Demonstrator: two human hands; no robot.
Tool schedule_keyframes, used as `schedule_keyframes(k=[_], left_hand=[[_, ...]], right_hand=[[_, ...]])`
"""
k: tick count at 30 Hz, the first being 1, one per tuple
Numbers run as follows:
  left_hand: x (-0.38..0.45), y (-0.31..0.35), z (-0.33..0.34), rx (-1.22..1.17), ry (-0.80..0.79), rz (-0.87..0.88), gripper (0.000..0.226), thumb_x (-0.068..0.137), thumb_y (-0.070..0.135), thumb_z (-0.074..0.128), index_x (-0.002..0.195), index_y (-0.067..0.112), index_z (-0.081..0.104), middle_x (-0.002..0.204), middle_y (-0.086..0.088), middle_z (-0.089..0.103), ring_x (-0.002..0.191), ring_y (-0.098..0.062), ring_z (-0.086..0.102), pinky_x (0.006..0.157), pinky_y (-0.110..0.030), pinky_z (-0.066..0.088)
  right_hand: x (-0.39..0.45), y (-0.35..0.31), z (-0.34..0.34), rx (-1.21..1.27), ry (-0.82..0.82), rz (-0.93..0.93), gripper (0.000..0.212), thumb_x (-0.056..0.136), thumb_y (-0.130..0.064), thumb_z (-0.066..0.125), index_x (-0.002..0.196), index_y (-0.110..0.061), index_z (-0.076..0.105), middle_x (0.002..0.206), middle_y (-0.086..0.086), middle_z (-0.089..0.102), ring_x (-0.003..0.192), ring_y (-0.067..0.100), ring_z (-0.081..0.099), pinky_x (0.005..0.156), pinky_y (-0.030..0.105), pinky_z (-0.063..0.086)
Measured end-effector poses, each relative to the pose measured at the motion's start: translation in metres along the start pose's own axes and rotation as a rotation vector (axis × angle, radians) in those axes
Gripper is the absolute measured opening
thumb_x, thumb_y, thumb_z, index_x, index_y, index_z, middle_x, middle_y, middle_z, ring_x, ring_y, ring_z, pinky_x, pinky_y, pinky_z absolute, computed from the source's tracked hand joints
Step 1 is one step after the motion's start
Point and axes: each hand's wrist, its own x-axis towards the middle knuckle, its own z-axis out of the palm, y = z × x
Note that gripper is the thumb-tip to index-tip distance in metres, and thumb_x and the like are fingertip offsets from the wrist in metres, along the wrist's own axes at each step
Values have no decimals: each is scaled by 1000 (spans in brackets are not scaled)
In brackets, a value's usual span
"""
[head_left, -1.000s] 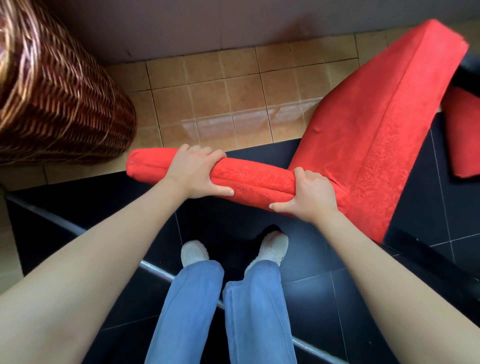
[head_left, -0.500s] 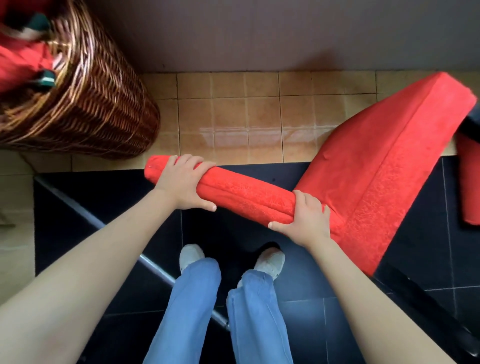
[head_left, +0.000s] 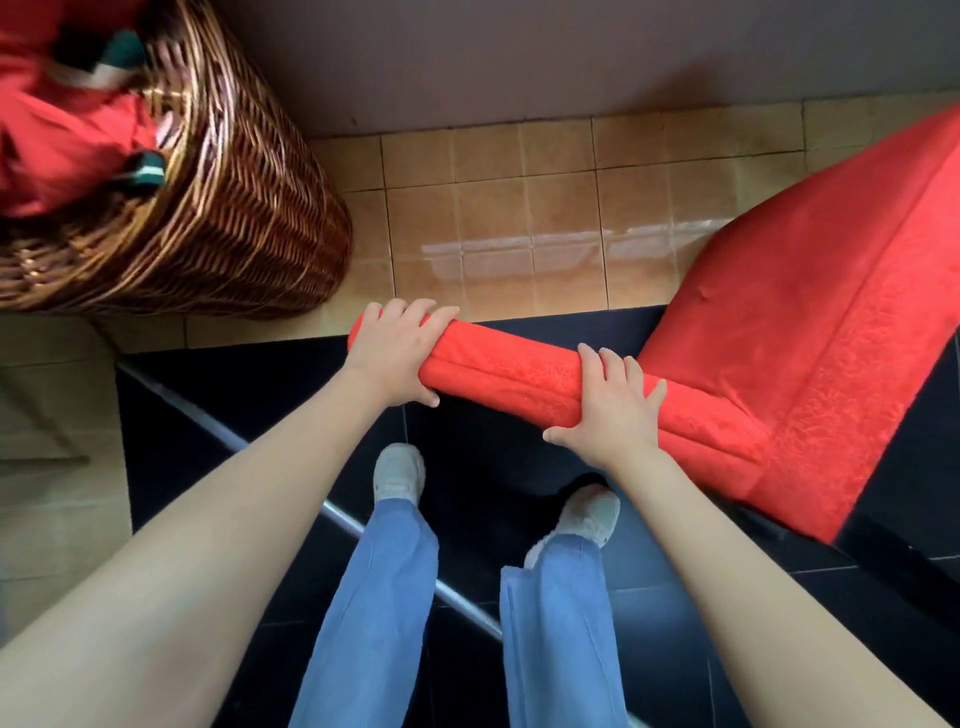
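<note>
Both hands are engaged on one item. I note the left hand (head_left: 397, 353) clamped round the rolled end of a red towel (head_left: 506, 374), with the fingers curled over the far side and the thumb tucked under the near side. The tip of the roll shows just past the outer edge of that hand. The right hand (head_left: 610, 410) grips the same roll further along. Its fingers lie over the top, and its thumb stretches along the near edge towards the left hand. The roll runs straight between the two hands.

Beyond the right hand the towel opens into a broad unrolled part (head_left: 810, 322), which rises away to the right and runs out of view. An embossed band runs along it. I cannot tell what carries this part.

Up and outward from the left hand stands a wicker basket (head_left: 234, 208), near but not touching. Red garments (head_left: 62, 130) lie in it, too blurred to identify further. Tan floor tiles (head_left: 519, 208) lie beyond both hands. Beneath the hands I see blue jeans (head_left: 374, 597) and pale shoes (head_left: 399, 470) on black floor tiles (head_left: 493, 457). A metal rail (head_left: 337, 514) crosses them diagonally under the left forearm.
</note>
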Motion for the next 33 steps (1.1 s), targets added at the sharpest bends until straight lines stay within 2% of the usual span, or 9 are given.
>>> schedule_keyframes(k=[8,14,17,19,23,27,33], left_hand=[[7,-14,2,-48,10,113,107,58,60,80,144,26,27,141,4,42,120,-24,43,93,-38,34],[13,-19,10,-95,66,160,99,62,55,80,142,24,31,141,4,44,119,-24,47,91,-37,35],[15,-21,12,-109,68,186,99,62,56,80,142,24,32,139,3,46,118,-24,48,92,-37,36],[15,-23,12,-118,64,206,100,60,57,80,142,23,32,138,2,47,118,-24,49,92,-37,36],[16,-26,9,-134,49,227,95,62,58,79,139,23,36,131,0,52,113,-26,52,91,-38,39],[16,-25,4,-121,30,254,86,64,59,77,132,22,40,124,1,55,109,-25,53,85,-36,41],[11,-15,-13,-77,42,287,76,63,61,77,120,20,46,112,1,60,100,-26,54,70,-32,33]], right_hand=[[12,-43,-1,-70,-8,64,119,62,-56,81,151,-27,7,155,6,19,144,31,12,110,66,10],[15,-63,9,-123,39,-21,119,65,-56,79,151,-19,6,156,5,17,145,28,9,110,66,8],[18,-67,10,-123,56,-11,121,65,-53,81,152,-22,4,154,5,21,145,29,12,108,69,10],[21,-67,11,-141,73,-18,117,65,-50,82,152,-22,7,149,5,30,141,29,20,107,69,13],[25,-65,9,-203,95,-71,92,67,-52,77,137,-16,30,127,5,48,119,28,44,106,58,27],[27,-61,6,-248,102,-122,82,67,-57,75,125,-14,37,115,4,54,108,28,51,95,47,36],[19,-47,-5,-262,136,-170,73,64,-64,75,106,-15,42,101,2,59,96,27,57,77,39,35]])
